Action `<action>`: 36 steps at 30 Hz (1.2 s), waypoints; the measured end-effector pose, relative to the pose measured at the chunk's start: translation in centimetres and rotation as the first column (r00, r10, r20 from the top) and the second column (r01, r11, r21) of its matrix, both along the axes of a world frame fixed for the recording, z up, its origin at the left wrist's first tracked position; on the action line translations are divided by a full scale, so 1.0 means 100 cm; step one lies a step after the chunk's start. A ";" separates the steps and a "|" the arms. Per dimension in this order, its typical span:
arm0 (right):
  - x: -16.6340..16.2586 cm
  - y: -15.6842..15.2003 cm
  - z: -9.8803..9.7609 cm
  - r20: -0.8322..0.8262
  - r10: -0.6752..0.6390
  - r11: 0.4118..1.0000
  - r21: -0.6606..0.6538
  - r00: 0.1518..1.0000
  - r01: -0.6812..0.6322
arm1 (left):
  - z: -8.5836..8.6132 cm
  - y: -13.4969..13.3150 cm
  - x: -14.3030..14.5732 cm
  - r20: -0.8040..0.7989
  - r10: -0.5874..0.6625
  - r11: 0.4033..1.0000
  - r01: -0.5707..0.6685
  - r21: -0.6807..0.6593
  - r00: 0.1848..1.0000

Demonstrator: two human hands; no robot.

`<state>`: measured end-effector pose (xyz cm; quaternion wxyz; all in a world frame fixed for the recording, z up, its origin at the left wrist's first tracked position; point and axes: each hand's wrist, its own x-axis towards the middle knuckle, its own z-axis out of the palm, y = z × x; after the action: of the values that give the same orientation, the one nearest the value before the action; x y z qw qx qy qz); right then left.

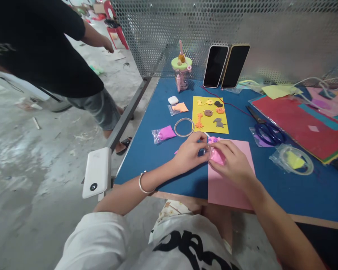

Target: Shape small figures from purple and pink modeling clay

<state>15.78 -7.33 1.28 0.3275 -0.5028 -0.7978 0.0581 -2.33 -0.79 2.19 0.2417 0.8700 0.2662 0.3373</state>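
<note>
My left hand and my right hand meet over the top edge of a pink sheet on the blue table. Both pinch a small clear bag of pink clay between their fingertips. A silver bangle sits on my left wrist. Just beyond the hands lies a yellow sheet with several small clay animals on it, and a clear ring lies to its left.
A bag of purple clay, a bag of orange clay and a white case lie at left. Scissors, coloured sheets and a tape roll are at right. Two phones lean on the mesh. Another person stands at left.
</note>
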 end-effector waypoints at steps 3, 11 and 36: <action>0.001 0.000 0.001 -0.010 -0.004 1.000 -0.001 1.000 0.004 | 0.001 0.000 0.000 -0.013 -0.003 1.000 0.003 0.004 1.000; 0.000 -0.001 0.009 -0.087 -0.138 0.988 0.056 0.987 0.143 | 0.002 0.007 -0.002 0.211 0.088 0.957 -0.024 -0.289 0.973; -0.005 -0.003 0.005 -0.042 -0.087 0.985 0.146 0.995 0.092 | 0.011 0.002 -0.004 0.160 0.015 0.970 0.024 -0.241 0.987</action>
<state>15.33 -7.65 1.77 0.3801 -0.5115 -0.7706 -0.0072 -2.74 -0.62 3.26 0.3676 0.8045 0.2832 0.3707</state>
